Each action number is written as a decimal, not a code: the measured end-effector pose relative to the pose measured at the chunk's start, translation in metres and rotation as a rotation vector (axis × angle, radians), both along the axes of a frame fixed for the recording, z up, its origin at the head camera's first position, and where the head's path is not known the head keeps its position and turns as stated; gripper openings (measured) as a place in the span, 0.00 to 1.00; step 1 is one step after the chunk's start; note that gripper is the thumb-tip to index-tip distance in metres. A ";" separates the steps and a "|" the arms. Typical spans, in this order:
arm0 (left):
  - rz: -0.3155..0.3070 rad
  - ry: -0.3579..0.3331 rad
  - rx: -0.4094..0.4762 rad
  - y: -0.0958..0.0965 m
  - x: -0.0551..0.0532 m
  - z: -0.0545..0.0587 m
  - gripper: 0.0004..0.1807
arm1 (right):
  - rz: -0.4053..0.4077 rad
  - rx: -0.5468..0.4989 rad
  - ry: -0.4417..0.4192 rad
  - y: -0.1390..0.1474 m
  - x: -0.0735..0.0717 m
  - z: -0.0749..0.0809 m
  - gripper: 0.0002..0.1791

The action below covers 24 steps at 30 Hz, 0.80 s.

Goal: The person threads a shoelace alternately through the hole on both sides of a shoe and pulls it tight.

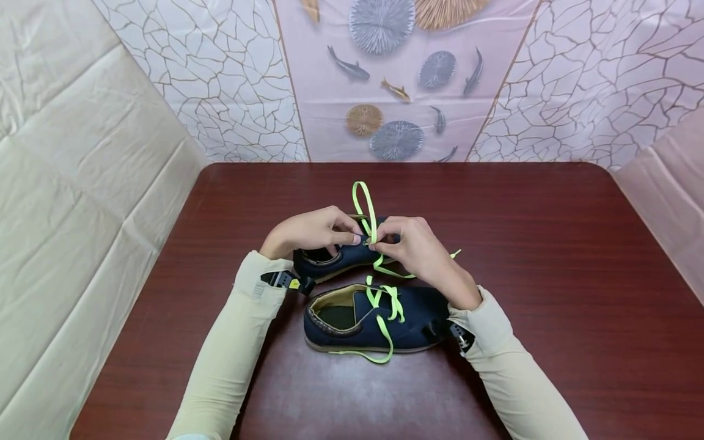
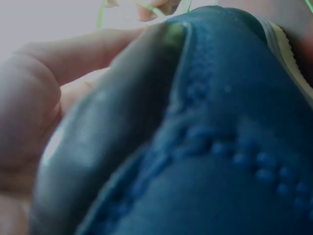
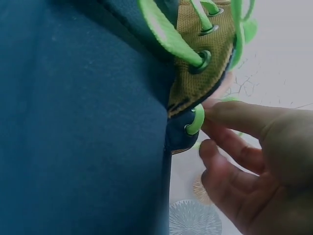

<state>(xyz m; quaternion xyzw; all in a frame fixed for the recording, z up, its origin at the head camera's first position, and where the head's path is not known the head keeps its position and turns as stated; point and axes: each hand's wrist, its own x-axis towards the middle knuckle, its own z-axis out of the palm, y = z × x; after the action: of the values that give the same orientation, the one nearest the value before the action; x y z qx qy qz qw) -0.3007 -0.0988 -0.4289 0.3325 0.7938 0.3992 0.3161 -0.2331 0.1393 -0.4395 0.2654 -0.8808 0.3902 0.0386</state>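
Observation:
Two navy shoes lie side by side, toes to the right. The far shoe (image 1: 343, 259) is between both hands. At its eyelet edge my left hand (image 1: 313, 231) pinches the upper, with a finger showing inside the opening; the left wrist view shows the dark collar (image 2: 107, 112) close up. My right hand (image 1: 416, 247) pinches the neon-green shoelace (image 1: 371, 215) beside an eyelet, and a tall loop of it stands above the shoe. In the right wrist view, the lace (image 3: 196, 120) passes through that shoe's eyelet next to the fingertips.
The near shoe (image 1: 330, 333), with its own green lace (image 1: 387, 339) trailing over the side, lies below the wrists, close to the right forearm. Both stand on a dark red-brown table (image 1: 550, 244). Patterned cloth (image 1: 220, 79) hangs behind the table.

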 end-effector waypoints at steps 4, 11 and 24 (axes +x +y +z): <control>0.040 -0.045 -0.010 0.000 0.001 0.000 0.18 | 0.002 0.056 -0.002 0.000 0.000 0.001 0.07; 0.022 -0.039 -0.012 0.003 0.001 -0.002 0.17 | -0.002 0.074 -0.001 -0.001 0.001 -0.001 0.08; 0.141 0.008 -0.065 0.003 0.004 0.008 0.11 | 0.046 -0.032 -0.241 0.004 0.001 0.006 0.03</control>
<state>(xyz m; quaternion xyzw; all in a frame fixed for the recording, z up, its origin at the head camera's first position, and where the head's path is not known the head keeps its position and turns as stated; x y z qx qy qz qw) -0.2968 -0.0956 -0.4212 0.2667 0.8290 0.3935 0.2947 -0.2319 0.1431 -0.4336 0.2360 -0.8665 0.4340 -0.0720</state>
